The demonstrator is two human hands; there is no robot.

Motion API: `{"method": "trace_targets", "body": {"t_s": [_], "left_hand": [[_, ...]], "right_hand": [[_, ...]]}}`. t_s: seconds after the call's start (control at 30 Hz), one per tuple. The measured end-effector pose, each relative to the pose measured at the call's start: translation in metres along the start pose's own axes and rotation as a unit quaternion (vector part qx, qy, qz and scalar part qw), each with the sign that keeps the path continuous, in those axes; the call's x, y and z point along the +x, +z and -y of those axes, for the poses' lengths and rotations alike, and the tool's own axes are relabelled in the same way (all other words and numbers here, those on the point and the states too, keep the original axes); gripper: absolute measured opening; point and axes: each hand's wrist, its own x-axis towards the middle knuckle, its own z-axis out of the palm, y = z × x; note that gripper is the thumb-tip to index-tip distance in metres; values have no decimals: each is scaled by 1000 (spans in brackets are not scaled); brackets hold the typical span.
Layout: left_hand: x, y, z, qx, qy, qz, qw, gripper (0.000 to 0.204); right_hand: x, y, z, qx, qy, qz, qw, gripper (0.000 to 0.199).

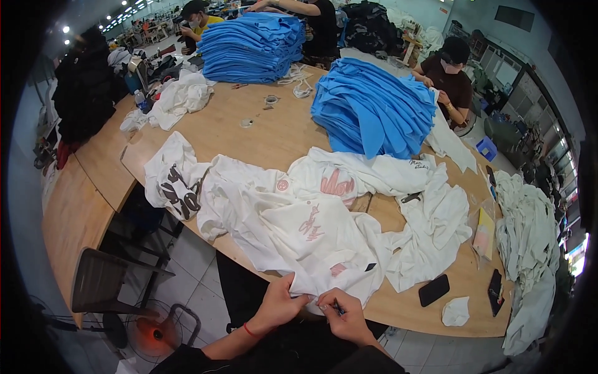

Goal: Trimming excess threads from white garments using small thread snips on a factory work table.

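Observation:
A white shirt with pink lettering is spread over the near edge of the table, its hem hanging toward me. My left hand, a red band at the wrist, pinches that hem between thumb and fingers. Close beside it, my right hand is closed at the same hem, fingertips together on the cloth. A small dark tool shows between its fingers; its kind is too small to make out. A dark label patch sits on the shirt just above the right hand.
More white garments lie around the shirt. Blue folded garments stand in a near stack and a far stack. A black phone and a white scrap lie at right. A chair and fan stand lower left. Co-workers stand beyond.

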Motion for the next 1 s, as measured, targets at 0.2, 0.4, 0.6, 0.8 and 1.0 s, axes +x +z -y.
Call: {"method": "trace_targets", "body": {"t_s": [0.2,0.4,0.6,0.8,1.0], "left_hand": [[-4,3,-18,97,81,-94,988,24],[4,-6,-5,-252,-100,-28,962,36],[-5,7,21,-395,-259,56,880,55],[2,19,-12,-274,-50,-43,959,56],[-3,15,-11,-216,-50,-62,973,43]], "right_hand": [[-13,8,-33,-149,21,-138,979,6],[-24,3,-29,-19,137,-163,977,7],[-29,-3,-17,29,93,-242,965,18],[-44,-5,-5,72,117,-266,954,23],[-44,9,15,-17,107,-277,955,26]]}}
